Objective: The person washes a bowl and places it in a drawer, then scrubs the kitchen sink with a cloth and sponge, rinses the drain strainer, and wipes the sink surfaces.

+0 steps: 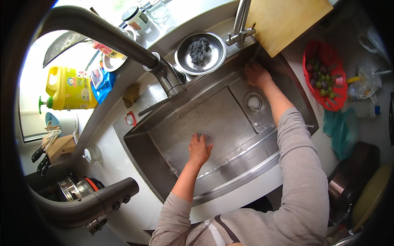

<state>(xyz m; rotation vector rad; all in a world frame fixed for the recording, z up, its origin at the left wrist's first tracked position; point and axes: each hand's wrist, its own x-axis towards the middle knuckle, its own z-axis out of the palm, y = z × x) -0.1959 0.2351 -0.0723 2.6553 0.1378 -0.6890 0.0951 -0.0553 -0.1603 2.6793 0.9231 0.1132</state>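
A stainless steel sink (215,120) lies before me, its bottom wet. My left hand (199,149) is low over the sink floor with its fingers spread, next to a small clear, round thing that I cannot make out. At the sink's far right corner, near the wall, is my right hand (258,73); its fingertips are in shadow, and whether they hold anything cannot be told. Just below that hand sits the round drain (254,102). On the back ledge stands a metal bowl (218,63) with a steel wool scrubber (198,53) in it.
A large faucet (166,77) arches over the left side. At the back right lies a wooden cutting board (286,24). A red basket (337,92) holds grapes (321,77) on the right. Left are a yellow detergent jug (69,89), a knife block (63,147) and a glass jar (94,153).
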